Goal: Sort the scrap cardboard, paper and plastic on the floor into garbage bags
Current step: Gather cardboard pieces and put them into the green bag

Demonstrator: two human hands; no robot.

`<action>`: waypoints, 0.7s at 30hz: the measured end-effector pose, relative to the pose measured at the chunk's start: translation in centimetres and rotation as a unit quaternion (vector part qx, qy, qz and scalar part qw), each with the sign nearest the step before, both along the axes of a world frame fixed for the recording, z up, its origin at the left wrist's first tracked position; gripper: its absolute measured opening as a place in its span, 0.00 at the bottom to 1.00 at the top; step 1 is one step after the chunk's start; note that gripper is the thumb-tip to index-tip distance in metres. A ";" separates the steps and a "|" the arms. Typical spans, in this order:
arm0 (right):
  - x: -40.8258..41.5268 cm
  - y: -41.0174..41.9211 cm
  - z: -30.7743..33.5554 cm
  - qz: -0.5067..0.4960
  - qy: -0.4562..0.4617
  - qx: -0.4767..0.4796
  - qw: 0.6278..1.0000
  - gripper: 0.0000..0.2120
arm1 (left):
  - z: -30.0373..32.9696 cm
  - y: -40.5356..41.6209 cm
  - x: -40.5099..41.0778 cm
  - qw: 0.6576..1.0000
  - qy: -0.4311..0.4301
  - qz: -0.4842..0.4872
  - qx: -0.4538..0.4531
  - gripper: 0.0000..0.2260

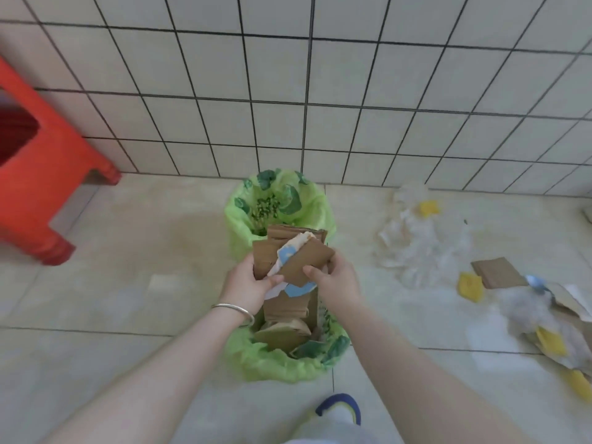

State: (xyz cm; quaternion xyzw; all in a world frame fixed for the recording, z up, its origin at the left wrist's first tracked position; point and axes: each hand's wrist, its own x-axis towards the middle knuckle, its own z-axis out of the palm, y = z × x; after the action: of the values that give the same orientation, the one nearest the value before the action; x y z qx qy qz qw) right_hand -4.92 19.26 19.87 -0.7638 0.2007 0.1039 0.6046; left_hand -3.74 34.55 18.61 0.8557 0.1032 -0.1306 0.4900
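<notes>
**Ana:** Head view has both hands over the green garbage bag (282, 363). Why hold the stuff like that?

**Ben:** My guess is to feed it in as one bundle. The left hand (248, 285) has its grip clamped on the cardboard pieces (307, 259) from one side and the right hand (333, 280) pinches them from the other, right above the bag's mouth, where more cardboard already lies.

**Ana:** Anything else left?

**Ben:** Plenty on the floor (128, 251) to the right: a heap of clear plastic (423, 241), a loose cardboard scrap (498, 272), yellow bits (469, 286) and torn paper (573, 299), all well apart from the bag.

**Ana:** Obstacles?

**Ben:** Not really. A red stool (48, 187) stands off to the left by the tiled wall (320, 91), and a shoe (341, 408) sits near the bag's rim
</notes>
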 end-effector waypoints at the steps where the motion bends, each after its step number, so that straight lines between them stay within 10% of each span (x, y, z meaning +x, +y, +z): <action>1: 0.1 0.2 -0.6 0.003 0.006 -0.009 1.000 0.11 | -0.5 0.1 0.0 1.000 0.014 0.007 0.004 0.09; 10: 0.1 1.1 -6.3 0.081 0.091 -0.166 0.979 0.14 | -7.7 -0.7 0.3 0.986 0.154 0.039 0.052 0.18; 21: 1.4 1.7 -8.0 0.203 0.142 -0.327 0.912 0.22 | -11.0 -3.1 0.3 0.950 0.209 -0.060 0.224 0.06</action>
State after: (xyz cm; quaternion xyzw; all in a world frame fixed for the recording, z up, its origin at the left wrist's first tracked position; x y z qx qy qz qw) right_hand -3.54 21.00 11.84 -0.9202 0.1473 0.2603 0.2524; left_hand -3.48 31.43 7.65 0.9014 0.1788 -0.3091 0.2449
